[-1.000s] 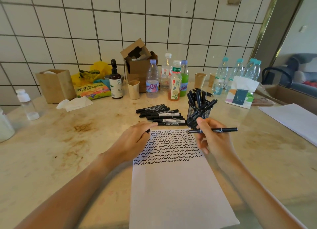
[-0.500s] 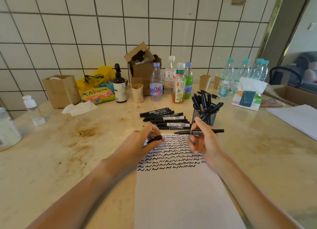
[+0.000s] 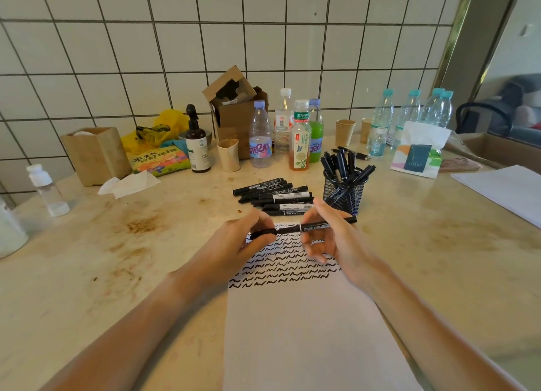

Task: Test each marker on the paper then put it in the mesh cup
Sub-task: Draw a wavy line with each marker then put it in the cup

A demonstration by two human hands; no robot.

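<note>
Landmark = mesh cup (image 3: 344, 196), black wire, packed w/ black markers, standing on the stained marble table (image 3: 87, 244). Far left of cup: clear plastic bottle (image 3: 46, 190) w/ white cap, then wooden box (image 3: 95, 153) by the tiled wall. Nearer, still left: colourful snack pack (image 3: 159, 161) w/ Chinese characters, too small to read, and a brown pump bottle (image 3: 197, 143), label unreadable. Just left of cup, behind it: clear bottle (image 3: 260, 139) w/ label showing "men", tea bottle (image 3: 300, 139) w/ green Chinese-text label. Loose markers (image 3: 275, 196) lie in a row immediately left of cup, white labels illegible. In front of cup: paper (image 3: 307, 317), top part covered w/ rows of black squiggles. Over it, left hand (image 3: 234, 244) pinches the cap (image 3: 263, 233) at the left end of the marker (image 3: 316, 226); right hand (image 3: 333, 238) grips the barrel, thumb on top, marker horizontal, just in front of cup, off the paper. Right of cup: tissue pack (image 3: 417, 156) marked "TISSUE", water bottles (image 3: 409, 114) behind it.
</note>
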